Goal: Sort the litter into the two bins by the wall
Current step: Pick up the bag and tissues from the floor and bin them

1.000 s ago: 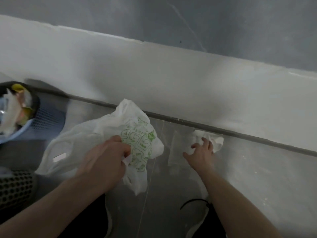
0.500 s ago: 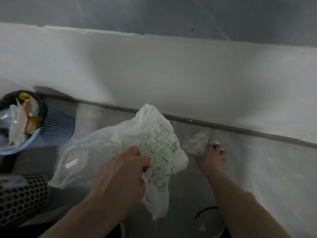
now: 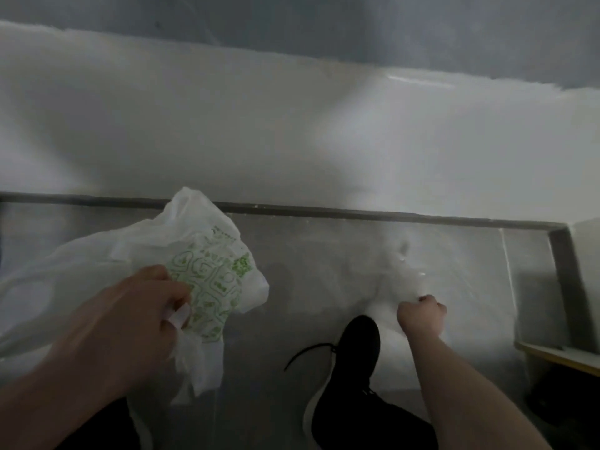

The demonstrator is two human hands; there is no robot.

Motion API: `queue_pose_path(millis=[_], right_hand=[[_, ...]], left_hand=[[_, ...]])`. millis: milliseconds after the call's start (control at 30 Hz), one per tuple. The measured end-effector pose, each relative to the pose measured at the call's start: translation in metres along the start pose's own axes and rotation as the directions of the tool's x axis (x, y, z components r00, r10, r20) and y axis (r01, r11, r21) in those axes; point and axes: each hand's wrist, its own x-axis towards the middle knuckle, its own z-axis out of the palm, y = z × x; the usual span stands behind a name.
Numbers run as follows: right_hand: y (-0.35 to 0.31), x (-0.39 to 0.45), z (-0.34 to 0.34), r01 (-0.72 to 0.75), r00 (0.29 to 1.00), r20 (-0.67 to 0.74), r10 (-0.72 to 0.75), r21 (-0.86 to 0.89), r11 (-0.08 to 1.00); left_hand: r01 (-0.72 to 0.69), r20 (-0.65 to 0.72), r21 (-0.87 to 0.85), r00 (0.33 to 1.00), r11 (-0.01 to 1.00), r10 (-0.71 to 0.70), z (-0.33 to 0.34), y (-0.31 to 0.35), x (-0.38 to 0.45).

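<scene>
Left hand has its fingers curled into a white plastic bag with green print, gripping it by a bunched fold near the lower middle. The bag is held off the grey floor, billowed out to the left and up toward the dark strip at the base of the white wall; its top corner overlaps that strip in the view. A loose tail of the bag hangs down below the knuckles. Right hand is balled into a fist with the knuckles facing the camera, clutching a pale, see-through piece of litter that rises up and to the left from the fist. That piece is badly motion-blurred, so I cannot tell whether it is film, tissue or another bag, only that it is light-coloured and thin. It sits low over the floor, to the right of the bag and well apart from it, short of the wall. A black shoe with a white sole edge and a loose black lace sits on the floor just left of the right wrist, toe pointing toward the wall. At far right the dark strip turns a corner toward the camera, and a yellowish ledge edge shows below it. Neither bin is in view here.
</scene>
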Motion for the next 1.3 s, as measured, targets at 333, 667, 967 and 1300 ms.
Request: queue_pose_path(millis=[333,667,967,1300], right_hand=[[0.033,0.029,0.047,-0.232,0.938,0.263,0.225,-0.003,0.973],[-0.048,0.017,0.016,0.422,0.907,0.116,-0.406,-0.217,0.88],[-0.134,-0.001,0.074,0.642,0.751,0.371,-0.546,-0.219,0.735],[-0.12,-0.016,0.091,0.489,0.836,0.492,-0.244,-0.464,0.739]], left_hand=[[-0.014,0.015,0.015,1.0,1.0,0.014,0.008,0.017,0.016],[-0.049,0.105,0.027,0.993,0.998,0.046,0.006,0.022,0.013],[0.007,0.139,0.012,0.99,1.0,-0.009,-0.015,0.012,-0.001],[0.048,0.084,-0.006,0.995,0.999,-0.048,-0.036,-0.024,-0.014]])
